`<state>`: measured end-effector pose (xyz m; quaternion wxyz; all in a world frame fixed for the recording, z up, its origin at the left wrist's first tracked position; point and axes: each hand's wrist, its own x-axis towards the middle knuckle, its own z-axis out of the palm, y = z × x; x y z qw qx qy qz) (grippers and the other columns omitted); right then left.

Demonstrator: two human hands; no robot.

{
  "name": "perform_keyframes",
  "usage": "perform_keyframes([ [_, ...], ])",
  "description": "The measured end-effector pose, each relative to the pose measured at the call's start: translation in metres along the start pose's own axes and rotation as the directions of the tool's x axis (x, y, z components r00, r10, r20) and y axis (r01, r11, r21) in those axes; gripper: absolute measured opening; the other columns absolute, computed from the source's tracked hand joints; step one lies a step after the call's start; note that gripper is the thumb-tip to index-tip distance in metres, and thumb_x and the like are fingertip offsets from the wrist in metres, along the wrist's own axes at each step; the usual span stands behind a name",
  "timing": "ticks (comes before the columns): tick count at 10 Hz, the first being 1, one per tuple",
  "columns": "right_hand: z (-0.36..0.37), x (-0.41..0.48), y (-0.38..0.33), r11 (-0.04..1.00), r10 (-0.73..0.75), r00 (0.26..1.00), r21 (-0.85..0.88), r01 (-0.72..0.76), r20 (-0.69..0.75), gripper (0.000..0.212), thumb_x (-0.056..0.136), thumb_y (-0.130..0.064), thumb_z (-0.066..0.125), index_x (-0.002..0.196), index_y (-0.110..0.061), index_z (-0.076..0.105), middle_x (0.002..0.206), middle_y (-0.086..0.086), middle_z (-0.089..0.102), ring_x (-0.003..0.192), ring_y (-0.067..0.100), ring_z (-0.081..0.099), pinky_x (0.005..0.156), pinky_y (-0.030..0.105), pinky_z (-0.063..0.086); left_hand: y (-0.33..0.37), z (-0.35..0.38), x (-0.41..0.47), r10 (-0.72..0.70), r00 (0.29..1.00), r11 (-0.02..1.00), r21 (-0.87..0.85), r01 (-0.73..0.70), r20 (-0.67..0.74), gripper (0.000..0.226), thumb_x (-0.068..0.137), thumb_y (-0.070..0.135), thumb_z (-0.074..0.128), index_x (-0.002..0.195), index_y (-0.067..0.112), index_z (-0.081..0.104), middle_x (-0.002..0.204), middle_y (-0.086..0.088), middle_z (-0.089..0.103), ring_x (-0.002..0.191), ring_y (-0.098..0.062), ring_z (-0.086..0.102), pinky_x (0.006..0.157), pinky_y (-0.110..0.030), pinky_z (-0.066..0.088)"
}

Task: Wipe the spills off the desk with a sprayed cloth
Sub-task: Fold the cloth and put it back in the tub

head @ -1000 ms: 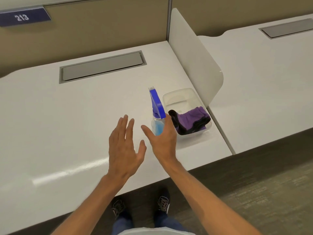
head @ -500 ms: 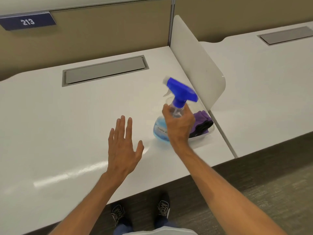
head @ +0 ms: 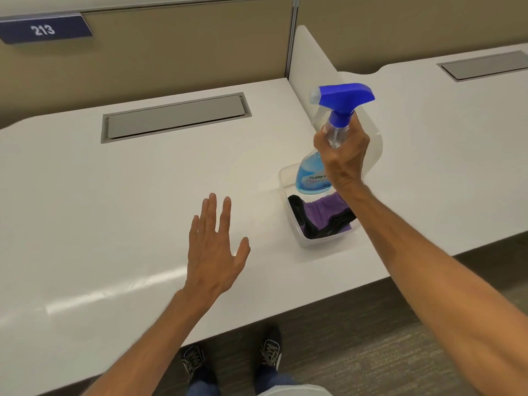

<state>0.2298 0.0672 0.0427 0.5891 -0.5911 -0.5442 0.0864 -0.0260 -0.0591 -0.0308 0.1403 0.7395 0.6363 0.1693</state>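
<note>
The right hand (head: 341,155) gripped the clear blue-triggered spray bottle (head: 313,178) (nozzle toward nine o'clock) above the purple-and-black folded cloth (head: 320,217), while the left hand (head: 213,252) hovered spread-fingered over the white desk (head: 114,210).

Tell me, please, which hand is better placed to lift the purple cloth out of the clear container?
Probably the left hand: it is open and empty above the desk. The right hand grips the spray bottle above the container holding the cloth.
</note>
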Motion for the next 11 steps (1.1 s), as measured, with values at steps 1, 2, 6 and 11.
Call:
perform_keyframes([
  [1, 0.009, 0.001, 0.019, 0.997, 0.069, 0.993, 0.021, -0.072, 0.096, 0.051, 0.082, -0.035, 0.066, 0.117, 0.001, 0.060, 0.095, -0.001, 0.064, 0.082, 0.012, 0.064, 0.085, 0.024, 0.055, 0.002, 0.003, 0.002, -0.010, 1.000, 1.000, -0.011, 0.010, 0.015, 0.084, 0.094, 0.052, 0.043, 0.163, 0.024, 0.004, 0.171, -0.004, -0.008, 0.158, -0.021, -0.006, 0.128, -0.047, 0.008],
  [2, 0.018, -0.001, 0.035, 0.994, 0.101, 0.981, 0.011, -0.105, 0.165, 0.049, 0.080, -0.037, 0.063, 0.112, 0.000, 0.060, 0.089, -0.002, 0.062, 0.076, 0.007, 0.061, 0.081, 0.019, 0.052, 0.003, 0.007, 0.004, -0.016, 1.000, 1.000, -0.019, 0.016, 0.019, 0.084, 0.094, 0.052, 0.043, 0.163, 0.024, 0.004, 0.171, -0.004, -0.008, 0.158, -0.021, -0.005, 0.128, -0.047, 0.010],
  [6, 0.024, -0.003, 0.082, 0.984, 0.165, 0.959, 0.028, -0.176, 0.229, 0.043, 0.084, -0.021, 0.071, 0.116, 0.004, 0.058, 0.090, -0.006, 0.059, 0.079, 0.000, 0.063, 0.080, 0.006, 0.050, 0.003, 0.027, 0.017, -0.019, 0.999, 1.000, -0.004, 0.020, 0.034, 0.084, 0.095, 0.054, 0.045, 0.163, 0.029, 0.001, 0.171, 0.001, -0.011, 0.158, -0.017, -0.007, 0.125, -0.038, 0.001],
  [11, 0.004, -0.010, 0.071, 0.996, 0.090, 0.970, -0.033, -0.085, 0.225, 0.061, 0.084, -0.027, 0.079, 0.129, 0.001, 0.047, 0.108, 0.004, 0.060, 0.096, 0.017, 0.059, 0.085, 0.021, 0.051, 0.010, 0.020, 0.024, -0.028, 1.000, 1.000, -0.010, 0.028, 0.003, 0.087, 0.093, 0.058, 0.046, 0.162, 0.031, 0.001, 0.170, 0.002, -0.009, 0.157, -0.020, -0.002, 0.124, -0.041, 0.003],
])
